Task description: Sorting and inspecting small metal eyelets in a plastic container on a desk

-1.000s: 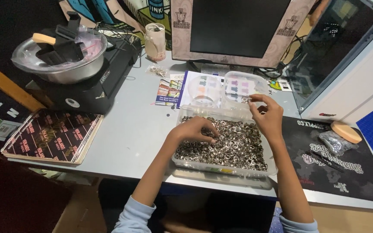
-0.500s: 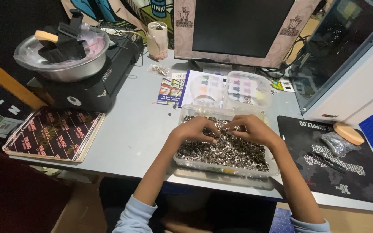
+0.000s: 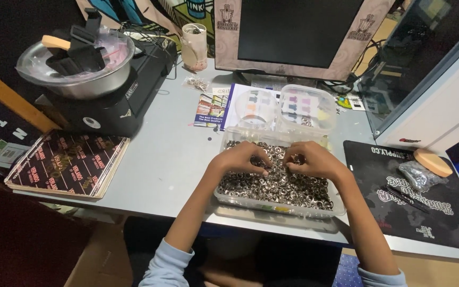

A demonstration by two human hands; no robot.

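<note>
Down in the clear shallow plastic tray (image 3: 224,195) heaped with small silver metal rings (image 3: 282,186), both hands rest palm-down on the pile. Left hand (image 3: 243,158) lies at the tray's far left, fingers curled and pinching rings; right hand (image 3: 310,159) sits just beside it, fingers bent into the heap, what they grip hidden. Beyond the tray stands a clear lidded container (image 3: 288,108); a black printed mat (image 3: 415,196) lies to its right.

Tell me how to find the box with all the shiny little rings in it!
Start at the big dark monitor screen at the back of the grey table. Come straight toward the table's front edge to the clear rectangular plastic tray, where the left hand and right hand rest. Unlike the two clear round-cornered tubs behind it, it is heaped with small silver metal rings.
</note>
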